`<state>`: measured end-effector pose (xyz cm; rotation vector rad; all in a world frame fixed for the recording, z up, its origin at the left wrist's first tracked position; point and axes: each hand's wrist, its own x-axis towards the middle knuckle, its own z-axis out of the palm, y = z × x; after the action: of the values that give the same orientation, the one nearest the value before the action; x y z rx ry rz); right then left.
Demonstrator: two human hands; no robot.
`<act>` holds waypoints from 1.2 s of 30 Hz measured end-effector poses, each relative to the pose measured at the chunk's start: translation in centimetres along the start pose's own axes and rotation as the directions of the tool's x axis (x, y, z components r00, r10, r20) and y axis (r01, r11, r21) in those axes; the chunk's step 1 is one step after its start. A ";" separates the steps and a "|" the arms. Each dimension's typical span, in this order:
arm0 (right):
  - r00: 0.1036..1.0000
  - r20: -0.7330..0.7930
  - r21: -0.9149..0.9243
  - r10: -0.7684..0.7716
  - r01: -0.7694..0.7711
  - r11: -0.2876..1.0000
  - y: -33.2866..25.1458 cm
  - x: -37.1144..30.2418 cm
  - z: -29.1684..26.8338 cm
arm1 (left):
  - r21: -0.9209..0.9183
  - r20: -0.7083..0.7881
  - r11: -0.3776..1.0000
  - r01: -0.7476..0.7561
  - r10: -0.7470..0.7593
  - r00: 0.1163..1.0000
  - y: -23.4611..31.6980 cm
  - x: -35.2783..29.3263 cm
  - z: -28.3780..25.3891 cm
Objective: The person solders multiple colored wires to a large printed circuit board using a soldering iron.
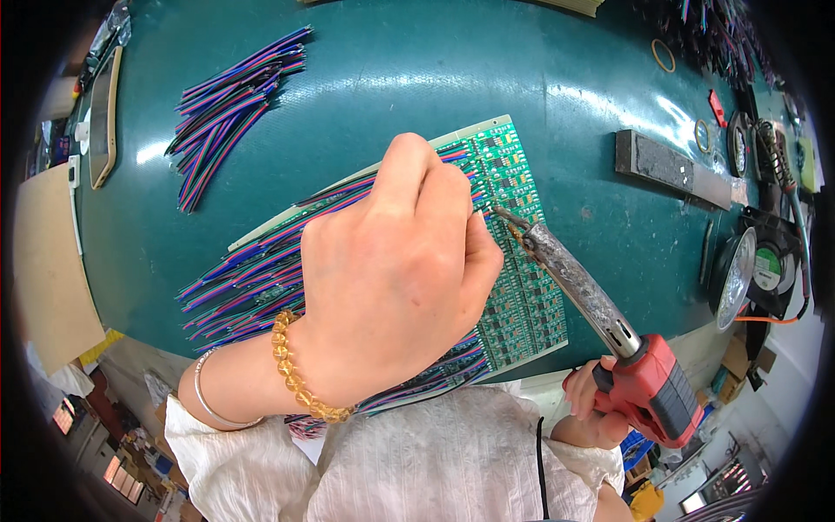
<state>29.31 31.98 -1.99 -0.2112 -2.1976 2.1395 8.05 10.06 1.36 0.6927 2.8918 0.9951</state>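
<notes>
Currently, left hand (pixel 396 239): is curling over the central circuit board (pixel 526 300), fingertips hidden, hold impossible to tell.
Right hand (pixel 594 426): is clasping a soldering gun (pixel 600 309), 4 o'clock.
Board wires (pixel 252 280): are trailing toward 9 o'clock, seemingly mostly fitted.
Loose wires (pixel 230 109): are awaiting fitting, apparently, at 10 o'clock.

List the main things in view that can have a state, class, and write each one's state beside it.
Circuit board: lying on the green bench, wires across its left part.
Loose wire pile: heaped, unheld.
Soldering iron: held, tip at the board; heat cannot be told.
Right hand: closed around the iron.
Left hand: curled over the board, grip hidden.
Fan: on or off unclear.
</notes>
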 end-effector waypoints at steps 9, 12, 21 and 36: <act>0.936 0.227 -0.135 0.268 -0.242 0.961 -1.4 1.5 -1.4 | -0.007 -0.003 1.000 -0.004 0.004 1.000 0.0 0.1 0.1; 0.978 0.210 -0.050 -0.009 0.020 0.999 0.1 1.5 -0.8 | -0.011 -0.001 1.000 -0.011 0.011 1.000 -0.1 0.1 0.0; 0.996 0.069 0.216 -0.065 0.049 0.975 1.0 1.2 0.3 | -0.032 -0.003 0.999 -0.013 0.013 1.000 -0.2 0.0 -0.1; 0.975 -0.193 0.229 0.109 -0.063 0.971 -1.2 2.0 3.0 | 0.001 0.003 1.000 -0.023 0.023 1.000 -0.1 0.1 -0.2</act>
<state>26.80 29.30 -1.01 -0.4965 -1.8545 2.2709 7.90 9.94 1.46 0.7281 2.8884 0.9946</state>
